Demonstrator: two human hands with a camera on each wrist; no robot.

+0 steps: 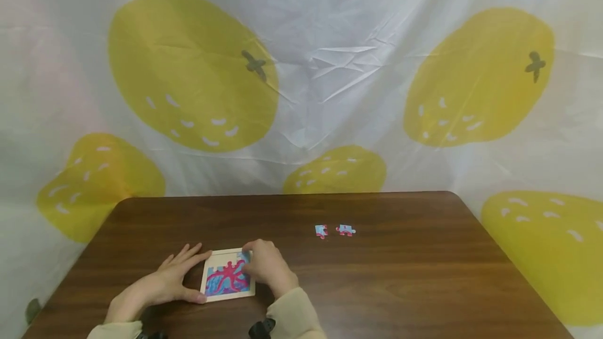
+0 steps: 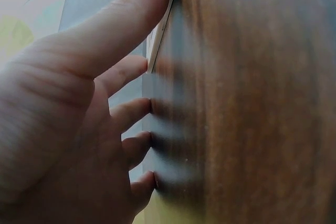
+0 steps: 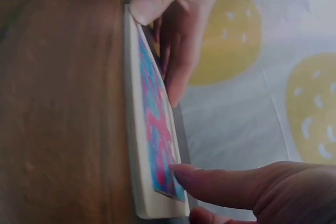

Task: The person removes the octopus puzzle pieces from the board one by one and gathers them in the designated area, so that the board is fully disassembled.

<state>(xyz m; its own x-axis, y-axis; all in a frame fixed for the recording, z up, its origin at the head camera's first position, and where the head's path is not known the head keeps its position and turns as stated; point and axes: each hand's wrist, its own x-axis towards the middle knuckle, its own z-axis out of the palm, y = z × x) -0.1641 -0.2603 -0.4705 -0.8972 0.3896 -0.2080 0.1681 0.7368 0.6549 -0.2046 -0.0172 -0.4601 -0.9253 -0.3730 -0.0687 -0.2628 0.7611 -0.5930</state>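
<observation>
A small wooden jigsaw puzzle tray (image 1: 229, 297) with a pink octopus-like figure on blue lies on the table. Its upper left part shows bare pale wood. My left hand (image 1: 162, 285) is spread along its left side, thumb on the near left corner, index fingertip at the far left corner. In the left wrist view the other fingertips (image 2: 140, 142) touch the tabletop. At the tray's far right, my right hand (image 1: 268, 264) pinches a blue-and-pink puzzle piece (image 1: 243, 257). The right thumb (image 3: 197, 179) presses the picture surface; the other right fingers are mostly hidden.
Two loose puzzle pieces, one left (image 1: 321, 231) and one right (image 1: 346, 230), lie farther back on the brown wooden table (image 1: 400, 276). A white cloth (image 1: 325, 109) printed with yellow fruit hangs behind the table's far edge.
</observation>
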